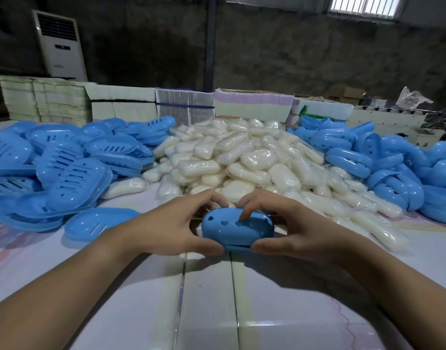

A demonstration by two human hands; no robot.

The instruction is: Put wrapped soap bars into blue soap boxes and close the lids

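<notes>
1. The fingertips point(243, 215) of the right hand point(290, 233) are curling over the domed lid of the blue soap box point(238, 227), while its thumb is pressing the front seam. The grip looks meant to squeeze lid and base together.
2. The left hand point(171, 228) is mirroring this at lower centre of the frame, with its fingers wrapping the far side and its thumb bearing on the seam. Both hands are thus holding the same box. Whether a bar is lying inside cannot be told.
3. A dark slit is showing along the front seam, so the closing is judged unfinished.
4. The pile of wrapped soap bars point(239, 157) is lying at centre, just beyond the hands, presumably for short reaches.
5. Slotted blue bases point(62, 162) are heaping at centre left; domed blue lids point(393, 168) are heaping at centre right.
6. The pale glossy table point(216, 299) is bearing everything.
7. Stacked flat cartons point(123, 102) are lining the far edge; a standing air conditioner point(60, 45) is occupying the upper left and a barred window point(363, 5) the upper right, against a dark wall.
</notes>
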